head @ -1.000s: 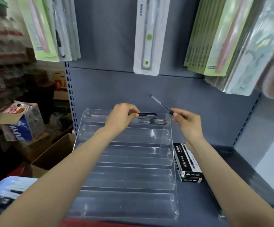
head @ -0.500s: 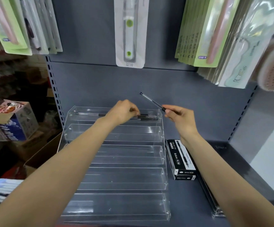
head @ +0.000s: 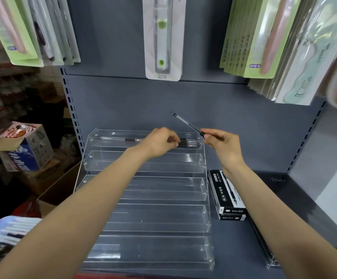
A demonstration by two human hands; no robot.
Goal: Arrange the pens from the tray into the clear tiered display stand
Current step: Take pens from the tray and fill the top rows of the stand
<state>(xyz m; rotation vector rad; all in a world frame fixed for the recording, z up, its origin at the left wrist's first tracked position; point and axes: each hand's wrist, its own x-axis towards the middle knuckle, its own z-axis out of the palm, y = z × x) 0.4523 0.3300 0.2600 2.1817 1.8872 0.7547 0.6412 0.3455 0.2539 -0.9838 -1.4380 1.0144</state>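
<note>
Your right hand [head: 222, 143] pinches a pen [head: 187, 124] by its dark end, angled up and left above the top tier of the clear display stand [head: 143, 198], while your left hand [head: 159, 142] grips another pen [head: 187, 143] lying along that top tier beside one already there. Two stacked black pen boxes [head: 227, 195] sit on the shelf just right of the stand. The tray [head: 4, 234] at lower left is cut off and blurred, and your forearms hide part of the stand's tiers.
</note>
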